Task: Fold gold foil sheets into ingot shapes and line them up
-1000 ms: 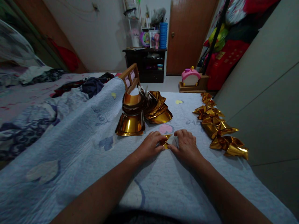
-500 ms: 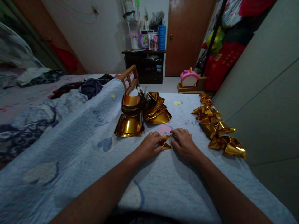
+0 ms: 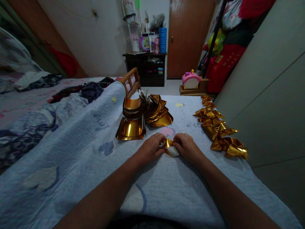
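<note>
Between my hands, a small piece of gold foil paper (image 3: 169, 143) is bent, its pale underside turned up at the near edge. My left hand (image 3: 153, 146) pinches its left side, and my right hand (image 3: 187, 144) grips its right side with curled fingers. The fingers cover parts of the sheet. Beyond my left hand are fanned stacks of gold foil sheets (image 3: 132, 127), some showing pale backs. A row of folded gold foil pieces (image 3: 220, 130) lies to the right, along the edge of the quilt.
A pale blue quilt (image 3: 95, 178) spreads under everything and rises in a ridge on the left. A small wooden rail (image 3: 131, 81) stands behind the foil stacks. The pink toy (image 3: 191, 79) is beyond the far edge; a pale panel (image 3: 274, 95) borders the right.
The foil between my hands has gone from lying flatter to curling open, with more pale underside showing. My fingers have curled in on it. The view has shifted slightly.
</note>
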The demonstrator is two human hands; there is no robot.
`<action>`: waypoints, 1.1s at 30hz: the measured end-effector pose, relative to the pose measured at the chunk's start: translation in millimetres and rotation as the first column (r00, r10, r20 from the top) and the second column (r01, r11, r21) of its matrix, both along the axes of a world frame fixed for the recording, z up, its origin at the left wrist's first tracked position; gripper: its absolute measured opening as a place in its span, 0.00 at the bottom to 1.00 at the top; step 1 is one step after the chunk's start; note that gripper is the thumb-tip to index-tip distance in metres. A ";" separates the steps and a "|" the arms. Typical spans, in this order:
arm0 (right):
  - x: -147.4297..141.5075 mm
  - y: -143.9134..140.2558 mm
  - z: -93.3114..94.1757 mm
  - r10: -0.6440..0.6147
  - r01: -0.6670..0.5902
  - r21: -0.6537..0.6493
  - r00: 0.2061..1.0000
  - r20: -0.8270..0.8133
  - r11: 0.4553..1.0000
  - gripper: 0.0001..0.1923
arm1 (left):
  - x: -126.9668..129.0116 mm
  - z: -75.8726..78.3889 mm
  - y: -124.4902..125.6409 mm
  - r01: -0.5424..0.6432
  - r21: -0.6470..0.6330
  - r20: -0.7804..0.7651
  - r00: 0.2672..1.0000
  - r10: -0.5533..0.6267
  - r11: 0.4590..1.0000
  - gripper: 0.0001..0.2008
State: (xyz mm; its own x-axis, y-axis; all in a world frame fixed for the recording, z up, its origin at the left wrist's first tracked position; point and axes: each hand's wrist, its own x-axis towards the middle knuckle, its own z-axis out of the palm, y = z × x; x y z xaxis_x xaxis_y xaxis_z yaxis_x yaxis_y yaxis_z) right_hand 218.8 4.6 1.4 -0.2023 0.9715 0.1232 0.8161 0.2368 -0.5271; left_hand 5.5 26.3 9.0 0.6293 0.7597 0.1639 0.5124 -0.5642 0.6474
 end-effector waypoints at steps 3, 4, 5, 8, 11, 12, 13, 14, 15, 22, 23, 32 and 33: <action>0.9 -1.6 2.1 0.001 -0.001 -0.004 1.000 -0.005 1.000 0.04 | 0.4 -0.7 -0.1 -0.069 -0.003 0.004 0.998 0.069 0.998 0.12; 1.1 -2.1 2.7 0.002 -0.002 -0.005 1.000 -0.001 1.000 0.04 | 0.3 -0.8 0.1 -0.060 0.003 0.000 0.998 0.060 0.998 0.10; 1.3 -2.7 3.2 0.003 -0.003 -0.009 1.000 0.004 1.000 0.04 | 0.2 -0.8 0.5 -0.040 0.013 -0.004 0.999 0.040 0.999 0.08; 1.3 -4.2 4.2 -0.002 0.003 -0.027 0.999 0.038 1.000 0.04 | 0.1 -1.5 1.5 0.038 0.057 -0.018 0.999 -0.037 0.998 0.07; 1.2 -5.0 4.0 0.000 0.004 -0.042 0.996 0.095 0.999 0.05 | 1.5 -4.2 0.7 0.074 0.119 -0.078 0.995 -0.065 0.990 0.10; 1.4 -5.1 3.6 0.009 -0.004 -0.046 0.994 0.108 0.999 0.05 | 2.3 -5.3 0.0 0.081 0.142 -0.107 0.992 -0.066 0.987 0.10; 1.7 -5.0 3.2 0.021 -0.015 -0.050 0.993 0.113 0.999 0.06 | 3.3 -6.5 -0.9 0.085 0.164 -0.135 0.989 -0.063 0.983 0.10; 2.2 -4.8 2.6 0.033 -0.027 -0.053 0.993 0.112 0.998 0.06 | 4.4 -7.6 -1.9 0.089 0.185 -0.157 0.986 -0.060 0.979 0.10; 2.7 -4.6 2.2 0.043 -0.038 -0.057 0.993 0.107 0.998 0.06 | 5.6 -8.6 -3.0 0.095 0.205 -0.174 0.983 -0.059 0.974 0.09; 5.7 -4.8 2.8 0.050 -0.042 -0.057 0.988 0.145 0.997 0.10 | 12.8 -8.9 -12.6 0.146 0.299 -0.233 0.969 -0.076 0.943 0.12; 5.5 -5.2 2.9 0.049 -0.041 -0.052 0.987 0.151 0.998 0.10 | 13.9 -8.1 -14.4 0.157 0.312 -0.250 0.965 -0.079 0.937 0.12; 6.6 -6.3 2.4 0.041 -0.034 -0.055 0.992 0.118 0.998 0.10 | 24.9 -3.2 -27.6 0.214 0.371 -0.452 0.891 -0.025 0.903 0.14; 7.5 -6.0 2.5 0.046 -0.039 -0.059 0.993 0.110 0.997 0.11 | 25.3 -3.6 -28.1 0.220 0.379 -0.459 0.888 -0.024 0.899 0.13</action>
State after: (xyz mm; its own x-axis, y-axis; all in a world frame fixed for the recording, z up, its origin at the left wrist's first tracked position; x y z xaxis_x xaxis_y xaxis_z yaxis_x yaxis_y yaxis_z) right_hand 226.3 -1.4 3.9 -0.2528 0.9666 0.0423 0.8603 0.2446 -0.4472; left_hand 30.8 -1.7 5.3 0.7920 0.5963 0.1309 0.5923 -0.8025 0.0717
